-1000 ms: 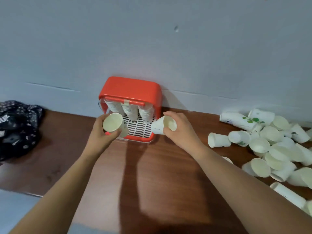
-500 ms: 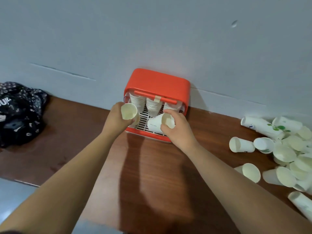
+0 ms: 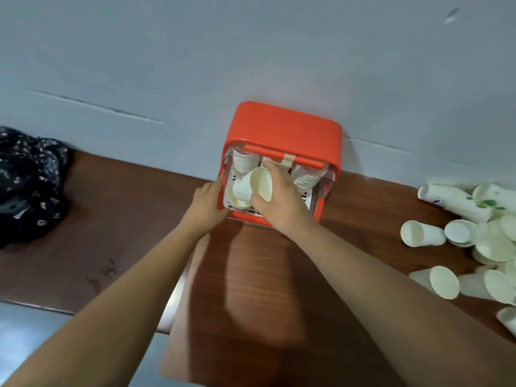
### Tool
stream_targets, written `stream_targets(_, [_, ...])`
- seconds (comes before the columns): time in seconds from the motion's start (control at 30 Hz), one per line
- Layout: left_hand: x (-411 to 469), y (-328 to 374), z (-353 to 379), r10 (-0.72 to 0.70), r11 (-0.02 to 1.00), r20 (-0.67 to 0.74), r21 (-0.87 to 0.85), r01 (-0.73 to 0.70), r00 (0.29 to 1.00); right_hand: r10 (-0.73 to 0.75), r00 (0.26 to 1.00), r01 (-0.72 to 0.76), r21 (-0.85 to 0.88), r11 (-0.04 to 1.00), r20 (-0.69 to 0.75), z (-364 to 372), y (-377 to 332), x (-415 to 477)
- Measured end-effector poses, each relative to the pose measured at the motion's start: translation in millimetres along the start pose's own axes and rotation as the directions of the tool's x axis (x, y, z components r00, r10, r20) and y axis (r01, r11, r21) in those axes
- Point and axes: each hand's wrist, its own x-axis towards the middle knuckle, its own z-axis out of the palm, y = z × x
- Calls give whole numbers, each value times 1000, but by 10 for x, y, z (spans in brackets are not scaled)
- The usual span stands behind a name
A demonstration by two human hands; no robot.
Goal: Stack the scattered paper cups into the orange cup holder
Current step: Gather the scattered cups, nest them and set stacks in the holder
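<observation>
Gripping a paper cup (image 3: 261, 183) inside the orange cup holder's (image 3: 284, 129) open front, the right hand (image 3: 282, 199) curls its fingers (image 3: 272, 166) round it. The left hand (image 3: 208, 203) touches the holder's left edge, its grip unclear. Scattered cups (image 3: 494, 247) lie at the right of the table (image 3: 125, 219).

Head-worn view; steeply down, close above table (image 3: 117, 219); wall (image 3: 251, 51) ahead

The left hand (image 3: 207, 204) and right hand (image 3: 282, 201) are bare, on long bare forearms (image 3: 391, 289).

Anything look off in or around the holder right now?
One loose cup sits tilted under the left stack in the orange cup holder, not nested. Beige tape wraps the holder's bar.
</observation>
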Motion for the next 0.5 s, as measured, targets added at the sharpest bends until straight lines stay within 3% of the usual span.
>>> stream_targets(0.2, [78,-217,-64,-52,979,-15,-196,48,999,101,990,-86,-152,985,94,283,-9,233])
stream_targets(0.3, [151,-182,-71,-45,963,54,-262,58,998,177,973,-169,-60,984,150,452,56,279])
stream_targets(0.37, [173,-190,-71,-7,963,96,-267,32,995,211,961,-217,12,976,179,491,117,260])
stream_targets(0.5, [195,-223,-26,49,984,60,-175,-38,997,239,948,-245,-2,970,212,536,260,201])
